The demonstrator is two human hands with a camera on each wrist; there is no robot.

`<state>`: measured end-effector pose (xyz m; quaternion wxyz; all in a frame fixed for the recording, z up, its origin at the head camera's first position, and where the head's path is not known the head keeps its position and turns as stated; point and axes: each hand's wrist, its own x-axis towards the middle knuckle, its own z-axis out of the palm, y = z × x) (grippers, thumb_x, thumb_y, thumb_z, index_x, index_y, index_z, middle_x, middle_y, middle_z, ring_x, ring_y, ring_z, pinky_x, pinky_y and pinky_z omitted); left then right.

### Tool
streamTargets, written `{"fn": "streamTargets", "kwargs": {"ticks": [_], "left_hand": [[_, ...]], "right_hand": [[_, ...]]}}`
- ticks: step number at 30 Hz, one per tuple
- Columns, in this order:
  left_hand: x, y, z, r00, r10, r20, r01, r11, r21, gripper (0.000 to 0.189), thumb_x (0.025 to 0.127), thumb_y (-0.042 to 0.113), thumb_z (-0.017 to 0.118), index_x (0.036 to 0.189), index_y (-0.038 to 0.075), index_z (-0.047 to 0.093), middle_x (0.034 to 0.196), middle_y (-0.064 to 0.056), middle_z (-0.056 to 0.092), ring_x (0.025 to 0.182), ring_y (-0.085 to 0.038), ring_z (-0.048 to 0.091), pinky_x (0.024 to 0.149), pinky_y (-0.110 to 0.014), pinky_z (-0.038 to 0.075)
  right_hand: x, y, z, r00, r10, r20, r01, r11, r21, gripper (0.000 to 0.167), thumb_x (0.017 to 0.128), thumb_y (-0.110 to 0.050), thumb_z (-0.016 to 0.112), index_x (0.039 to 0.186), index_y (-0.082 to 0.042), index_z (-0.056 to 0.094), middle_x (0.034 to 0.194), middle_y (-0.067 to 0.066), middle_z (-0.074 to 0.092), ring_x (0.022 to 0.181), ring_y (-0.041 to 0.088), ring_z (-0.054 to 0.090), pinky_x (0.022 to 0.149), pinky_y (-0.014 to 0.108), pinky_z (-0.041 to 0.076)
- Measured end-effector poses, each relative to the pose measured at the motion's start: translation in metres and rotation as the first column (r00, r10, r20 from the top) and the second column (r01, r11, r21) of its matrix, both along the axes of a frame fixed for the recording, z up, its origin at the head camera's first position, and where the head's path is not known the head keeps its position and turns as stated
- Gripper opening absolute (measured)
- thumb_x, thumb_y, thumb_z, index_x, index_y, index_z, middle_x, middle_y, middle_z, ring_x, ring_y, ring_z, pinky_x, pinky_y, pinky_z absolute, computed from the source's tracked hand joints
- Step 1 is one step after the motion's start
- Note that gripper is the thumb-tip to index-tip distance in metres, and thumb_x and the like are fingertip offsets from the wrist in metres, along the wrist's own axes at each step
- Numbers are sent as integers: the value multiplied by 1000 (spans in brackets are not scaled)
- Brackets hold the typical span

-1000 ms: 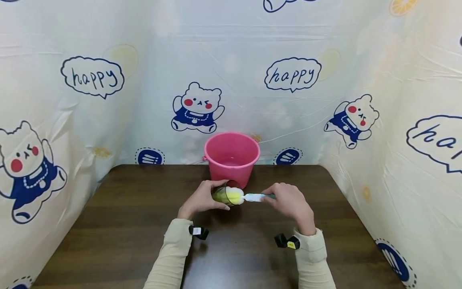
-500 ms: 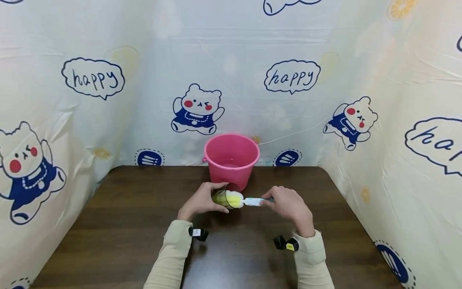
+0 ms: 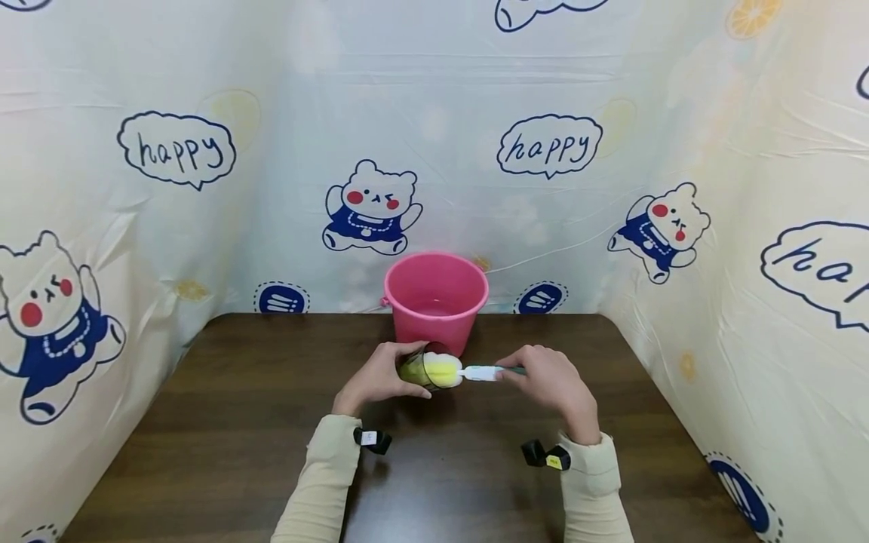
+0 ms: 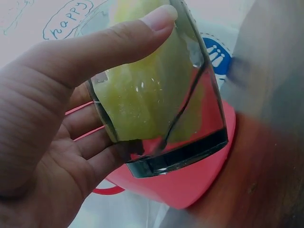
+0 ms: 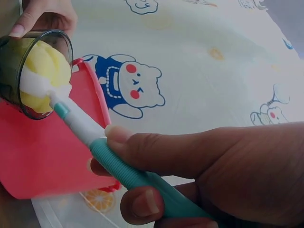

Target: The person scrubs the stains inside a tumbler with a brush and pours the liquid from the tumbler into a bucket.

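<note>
Left hand (image 3: 376, 375) grips smoked-glass tumbler (image 3: 414, 370), mouth toward 3 o'clock; right hand (image 3: 551, 381) grasps sponge brush (image 3: 482, 373), yellow head inside. Pink bucket (image 3: 434, 328) at 12 o'clock. Clean scrub likely wants tumbler steady, brush twisted against walls.

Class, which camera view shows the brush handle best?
The right wrist view: the brush handle appears large, its green ribs visible in the right hand. The head view shows it small, partly covered by that hand; the left wrist view shows no handle, just yellow sponge inside the glass.
</note>
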<state>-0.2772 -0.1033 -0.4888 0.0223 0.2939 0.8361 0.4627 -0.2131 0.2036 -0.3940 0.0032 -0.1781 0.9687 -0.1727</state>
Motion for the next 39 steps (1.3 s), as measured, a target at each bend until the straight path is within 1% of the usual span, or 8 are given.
{"fn": "streamTargets", "kwargs": {"ticks": [8, 12, 15, 21, 25, 28, 33, 39], "left_hand": [[1, 2, 2, 999, -12, -38, 12, 1000, -7, 85, 69, 20, 96, 144, 14, 59, 141, 0, 62, 126, -19, 57, 105, -46, 51], [0, 0, 1, 1000, -6, -28, 5, 999, -37, 84, 69, 22, 97, 143, 15, 60, 139, 2, 63, 123, -17, 57, 104, -43, 52], [0, -2, 1, 1000, 6, -26, -7, 999, -43, 85, 68, 25, 97, 144, 15, 59, 139, 2, 63, 122, -17, 57, 103, -42, 52], [1, -1, 6, 999, 9, -36, -10, 1000, -14, 87, 68, 21, 97, 146, 15, 57, 141, 2, 62, 125, -18, 57, 105, -44, 51], [2, 0, 7, 999, -2, -36, 2, 1000, -18, 86, 68, 22, 97, 145, 16, 59, 140, 3, 62, 125, -17, 57, 105, -44, 51], [3, 1, 6, 999, -14, -38, 13, 999, -30, 85, 67, 25, 97, 143, 16, 60, 139, 4, 63, 124, -15, 57, 105, -43, 51], [5, 2, 6, 999, -19, -42, 18, 1000, -21, 83, 69, 24, 96, 143, 15, 60, 137, 4, 64, 123, -16, 57, 104, -44, 51], [6, 3, 9, 999, -18, -32, 17, 1000, -9, 86, 68, 21, 97, 144, 14, 59, 138, 2, 63, 125, -18, 57, 105, -45, 51]], "right_hand": [[-1, -7, -8, 997, -72, 42, 71, 997, 24, 19, 91, -31, 77, 107, -22, 82, 84, -8, 71, 65, 13, 52, 56, 30, 43], [-1, -15, -10, 998, -39, 44, 37, 998, 40, 19, 91, -31, 78, 106, -21, 82, 84, -8, 72, 64, 13, 53, 56, 30, 45], [-1, -17, -9, 1000, -16, 3, 16, 999, 48, 19, 91, -32, 77, 107, -23, 82, 85, -9, 72, 63, 12, 52, 56, 29, 45], [-2, -11, -7, 997, -49, -55, 51, 998, 47, 23, 91, -35, 77, 111, -24, 81, 93, -5, 76, 66, 10, 53, 56, 28, 44], [2, -13, -5, 998, -65, -11, 65, 997, 46, 22, 91, -32, 77, 109, -22, 82, 89, -5, 74, 66, 12, 53, 56, 29, 44], [6, -13, -1, 998, -45, 32, 44, 998, 45, 20, 91, -30, 77, 108, -21, 82, 84, -7, 72, 64, 13, 51, 55, 30, 43], [6, -7, 1, 1000, -13, 7, 13, 1000, 15, 20, 91, -30, 77, 109, -23, 82, 86, -10, 72, 64, 12, 51, 56, 30, 43], [-1, -3, -3, 999, -45, 2, 45, 999, 3, 22, 91, -32, 77, 111, -23, 81, 89, -7, 74, 65, 12, 52, 56, 30, 42]]}}
